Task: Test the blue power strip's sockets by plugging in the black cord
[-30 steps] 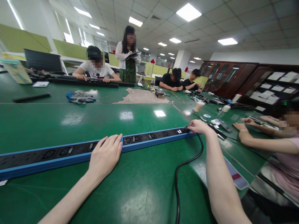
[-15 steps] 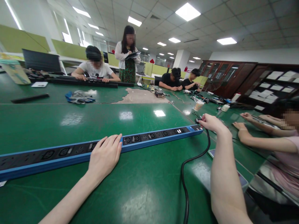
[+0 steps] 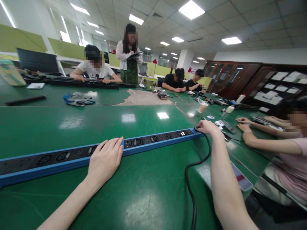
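A long blue power strip with a row of black sockets lies slantwise across the green table. Near its middle, my left hand is laid over it, fingers across the top and thumb against the near side, gripping it. My right hand pinches a black plug at the strip's far right end. The plug touches the strip there; whether it is seated in a socket cannot be seen. From it a black power cable curves down over the table towards me.
Beside my right forearm lies a phone-like slab. A co-worker's arms rest on the table at right. Gloves, a black bar and a plastic cup lie farther back. Several people are around the table.
My right hand has brought the plug left and slightly down onto the strip's end, and the cable has followed. My left hand keeps its place on the strip. The view has shifted slightly.
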The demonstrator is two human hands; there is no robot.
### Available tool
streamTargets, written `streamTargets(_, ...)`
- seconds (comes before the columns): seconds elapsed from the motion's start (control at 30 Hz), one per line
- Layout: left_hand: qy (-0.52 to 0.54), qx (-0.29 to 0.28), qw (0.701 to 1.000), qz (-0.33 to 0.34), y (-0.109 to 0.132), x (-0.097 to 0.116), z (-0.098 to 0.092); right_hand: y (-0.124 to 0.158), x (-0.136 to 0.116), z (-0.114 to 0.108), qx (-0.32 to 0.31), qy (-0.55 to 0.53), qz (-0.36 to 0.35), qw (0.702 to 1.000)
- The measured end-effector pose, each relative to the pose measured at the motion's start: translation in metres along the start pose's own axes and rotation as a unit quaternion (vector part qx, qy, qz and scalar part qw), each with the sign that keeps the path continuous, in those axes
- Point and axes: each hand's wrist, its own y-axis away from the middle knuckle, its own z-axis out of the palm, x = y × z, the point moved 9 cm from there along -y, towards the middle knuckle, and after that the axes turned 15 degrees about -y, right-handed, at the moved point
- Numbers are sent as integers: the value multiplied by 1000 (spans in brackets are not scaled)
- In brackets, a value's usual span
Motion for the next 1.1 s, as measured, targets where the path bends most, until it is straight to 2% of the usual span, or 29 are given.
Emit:
streamTargets(0.23,0,9,1000,-6,0,0,-3,-4,-2,6,8,10,35,999)
streamTargets(0.67,7,5,1000,-6,-1,0,-3,5,-13,-3,29,1,89,996)
streamTargets(0.83,19,-2,1000,-15,-1,-1,-3,3,-20,-4,40,18,80,996)
streamTargets(1.1,27,3,1000,-14,-1,-1,-3,-10,-25,-3,-41,43,70,996)
